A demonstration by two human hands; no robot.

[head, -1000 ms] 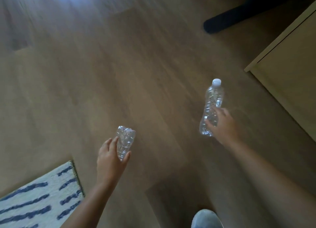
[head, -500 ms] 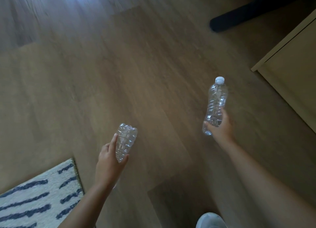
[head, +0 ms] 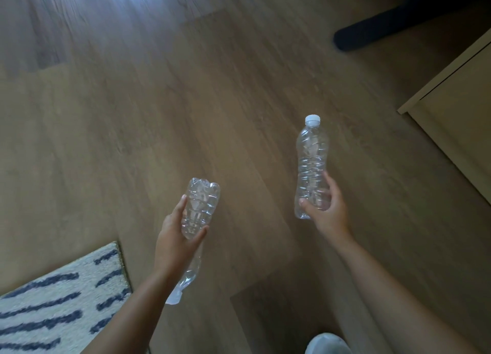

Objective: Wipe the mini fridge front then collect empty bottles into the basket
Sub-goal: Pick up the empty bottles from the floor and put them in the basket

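I carry two empty clear plastic bottles above a wooden floor. My left hand (head: 174, 243) grips a crumpled bottle (head: 200, 207) round its middle, base pointing away from me and neck down by my wrist. My right hand (head: 325, 210) holds the second bottle (head: 312, 159) near its base, its white cap pointing away from me. No basket and no mini fridge are in view.
A white rug with dark blue stripes (head: 53, 306) lies at the lower left. A light wooden cabinet (head: 457, 109) stands at the right edge. A dark leg of some furniture (head: 372, 29) reaches in at the top right. My shoe tip (head: 328, 344) shows at the bottom.
Both hands stay on their bottles. The right bottle has turned more upright and lifted a little. The view has shifted slightly as I walk, the cabinet sliding right.
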